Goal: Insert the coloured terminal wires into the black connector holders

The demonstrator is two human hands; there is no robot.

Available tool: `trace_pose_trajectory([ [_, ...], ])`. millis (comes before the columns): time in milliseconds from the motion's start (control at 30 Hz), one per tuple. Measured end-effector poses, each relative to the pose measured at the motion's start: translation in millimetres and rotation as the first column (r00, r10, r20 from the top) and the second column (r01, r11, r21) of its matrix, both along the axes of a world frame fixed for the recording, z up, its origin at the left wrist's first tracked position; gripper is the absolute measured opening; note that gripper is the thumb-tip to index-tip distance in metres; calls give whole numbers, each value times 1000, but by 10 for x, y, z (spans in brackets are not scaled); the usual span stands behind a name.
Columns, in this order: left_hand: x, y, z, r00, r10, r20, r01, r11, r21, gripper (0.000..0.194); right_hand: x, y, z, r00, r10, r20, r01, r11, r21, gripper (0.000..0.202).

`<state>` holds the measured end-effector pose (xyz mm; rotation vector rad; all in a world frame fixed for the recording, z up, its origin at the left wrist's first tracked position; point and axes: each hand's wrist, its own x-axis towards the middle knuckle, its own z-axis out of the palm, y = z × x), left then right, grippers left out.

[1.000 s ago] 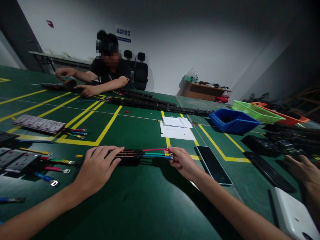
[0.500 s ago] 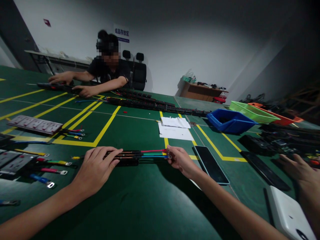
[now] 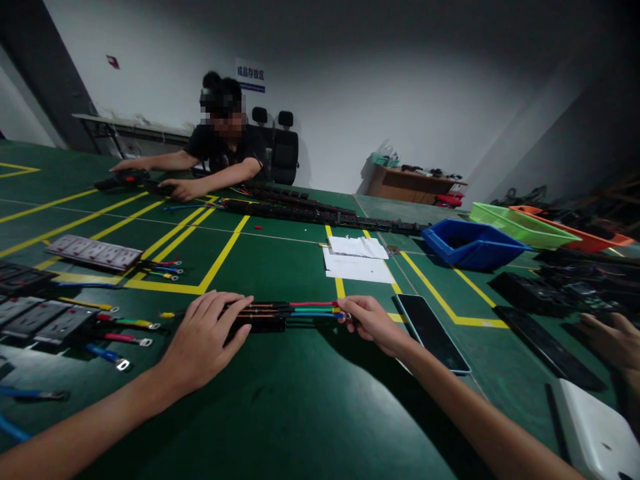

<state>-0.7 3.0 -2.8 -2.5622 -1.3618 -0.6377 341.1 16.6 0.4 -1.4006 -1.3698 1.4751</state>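
Note:
My left hand (image 3: pixel 207 340) lies over a black strip with copper bars (image 3: pixel 263 319), its fingers curled across the top and hiding the strip's left part. Red, green and blue wires (image 3: pixel 313 311) run out of the strip's right end. My right hand (image 3: pixel 370 321) pinches these wires at their far ends, where a metal ring terminal (image 3: pixel 349 316) peeks out by the fingertips. Left of my left hand are grey-and-black socket strips (image 3: pixel 47 320) with coloured leads ending in ring terminals (image 3: pixel 121 364).
A phone (image 3: pixel 433 333) and white papers (image 3: pixel 357 260) lie beyond my right hand. Blue (image 3: pixel 470 250), green (image 3: pixel 520 227) and orange bins stand at the right. Across the green table a co-worker (image 3: pixel 225 140) handles a dark part; another person's hand (image 3: pixel 610 337) shows at the right edge.
The view has swung slightly, so most things sit further right. Both my hands keep their hold on the strip and wires. The co-worker's hands have shifted a little on the dark part.

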Motion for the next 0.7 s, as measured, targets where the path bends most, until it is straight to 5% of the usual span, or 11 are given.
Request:
trace_pose_trajectory([
  [233,3,-11,52,1000,22,-14,-22,1000,18,42,20,-3,-53,999,36,-5,-35,999,33,42],
  [400,57,-6,289,996,43,-84,-43,999,2,41,34,-12,-71,998,62,24,-63,996,59,42],
  [567,378,89,583,982,-181,-52,168,968,-184,33,46,-10,-98,992,112,51,-117,985,123,44],
  [700,755,363,651,956,-291,34,285,897,-337,34,16,-15,-90,996,81,27,-84,988,131,48],
])
